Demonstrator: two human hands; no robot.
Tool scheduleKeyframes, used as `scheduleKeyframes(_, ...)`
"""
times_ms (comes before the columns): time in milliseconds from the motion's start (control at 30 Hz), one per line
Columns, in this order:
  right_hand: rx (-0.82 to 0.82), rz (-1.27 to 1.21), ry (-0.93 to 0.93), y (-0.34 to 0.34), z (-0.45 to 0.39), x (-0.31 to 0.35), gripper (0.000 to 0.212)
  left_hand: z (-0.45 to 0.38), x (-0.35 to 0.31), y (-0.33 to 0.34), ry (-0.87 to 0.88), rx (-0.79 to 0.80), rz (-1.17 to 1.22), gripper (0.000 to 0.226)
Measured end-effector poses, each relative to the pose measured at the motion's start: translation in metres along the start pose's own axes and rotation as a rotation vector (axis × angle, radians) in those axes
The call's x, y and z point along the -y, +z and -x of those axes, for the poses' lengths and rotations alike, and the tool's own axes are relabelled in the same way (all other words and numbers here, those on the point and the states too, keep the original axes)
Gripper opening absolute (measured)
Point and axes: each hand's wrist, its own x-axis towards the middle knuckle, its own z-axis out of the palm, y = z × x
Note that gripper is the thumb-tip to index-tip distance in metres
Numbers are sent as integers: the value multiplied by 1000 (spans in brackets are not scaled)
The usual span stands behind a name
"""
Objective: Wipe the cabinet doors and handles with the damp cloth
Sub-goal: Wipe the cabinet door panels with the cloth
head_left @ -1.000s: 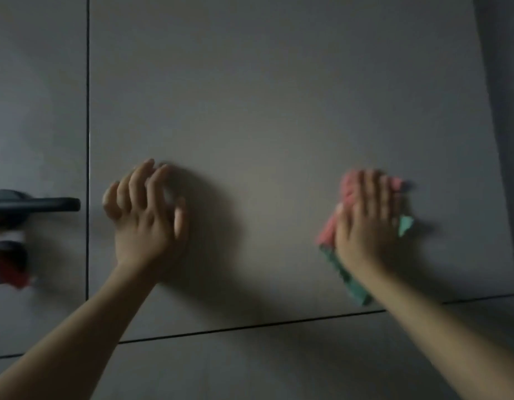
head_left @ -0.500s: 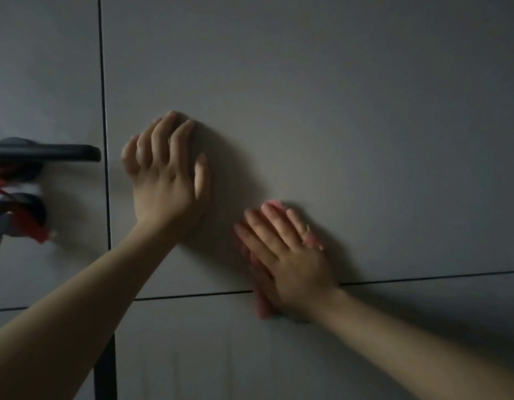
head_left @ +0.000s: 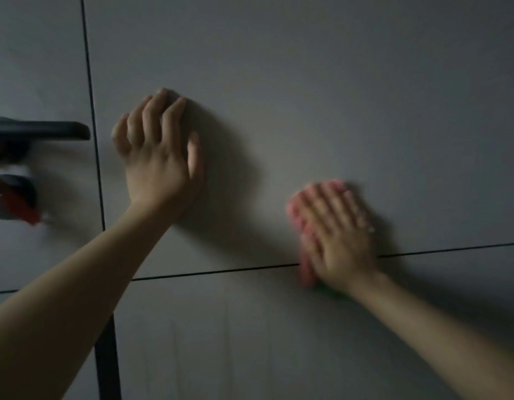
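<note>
The damp cloth (head_left: 303, 249), pink with a sliver of green at its lower end, lies flat against the grey cabinet door (head_left: 307, 96), pinned there under the right hand (head_left: 341, 241). It straddles the thin horizontal seam at the door's bottom edge, its lower part reaching onto the panel below (head_left: 250, 342). Half a second ago hand and cloth sat further left on this same seam, close beneath the left hand; now they have slid rightward along the bottom edge and are blurred with motion. A second ago they were far out toward the door's right edge, higher above the seam.

The right hand presses the cloth with fingers stretched out and spread, palm flat, not curled round it. A small ring (head_left: 371, 229) shows on one finger.

The left hand (head_left: 159, 157) rests on the door near its left edge, fingers loosely bent with their tips on the surface, thumb out to the right, holding nothing. It has kept about the same spot on the door.

Across the vertical seam, on the neighbouring door (head_left: 33, 67), a dark lever handle (head_left: 47, 131) points toward the seam; below it hang something red (head_left: 21, 210) and a dark round fitting, too dim to make out.
</note>
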Motion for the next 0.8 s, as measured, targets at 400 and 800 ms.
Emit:
scheduleKeyframes(400,-4,-14,0,0,29,-18,50,0,-3,-3,-6,-8,0,46)
scheduleKeyframes(800,-6,-39,116,-2,52,-57,49,37,-131,18,87,195,148,55)
